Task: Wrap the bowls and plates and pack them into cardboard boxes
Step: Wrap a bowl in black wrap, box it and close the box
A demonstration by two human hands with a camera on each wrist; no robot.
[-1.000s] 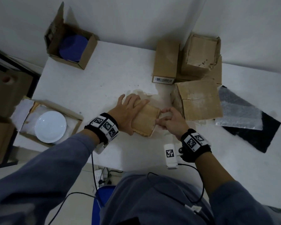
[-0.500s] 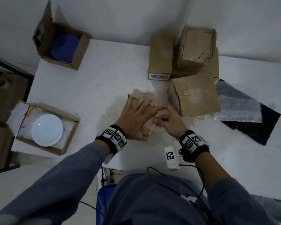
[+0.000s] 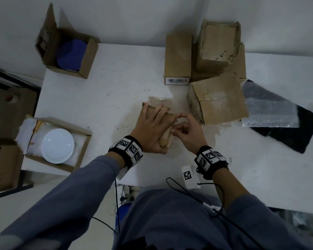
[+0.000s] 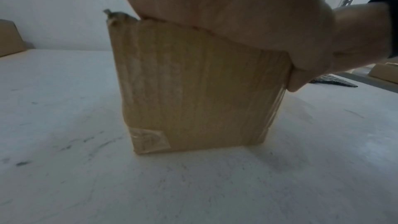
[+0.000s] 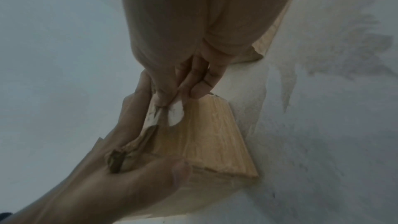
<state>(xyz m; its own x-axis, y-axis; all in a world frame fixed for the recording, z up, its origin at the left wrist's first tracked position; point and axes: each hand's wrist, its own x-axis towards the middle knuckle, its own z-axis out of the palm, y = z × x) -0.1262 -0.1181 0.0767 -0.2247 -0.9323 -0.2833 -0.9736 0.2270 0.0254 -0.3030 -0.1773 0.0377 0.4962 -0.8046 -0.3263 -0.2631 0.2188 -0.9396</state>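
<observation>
- Two hands meet on one small cardboard box at the middle of the frame, standing on the white table.
- The box is brown and corrugated, with a torn, ragged top corner and a patch of clear tape low on one side, seen from the left wrist view.
- The left hand lies on top of the box, fingers spread and laid flat over its lid, the thumb hooked down the near right edge; the box sits under the palm.
- The right hand is just right of the box, its grip pressed together: thumb and fingers pinch a small white scrap at the box's top edge, beside the left hand's fingertips.
- At lower left of the frame a white plate lies in an open box lined with white paper.
- At upper left another open box holds a blue bowl.
- At upper right stand several shut boxes, with bubble wrap over a black sheet to their right.
</observation>
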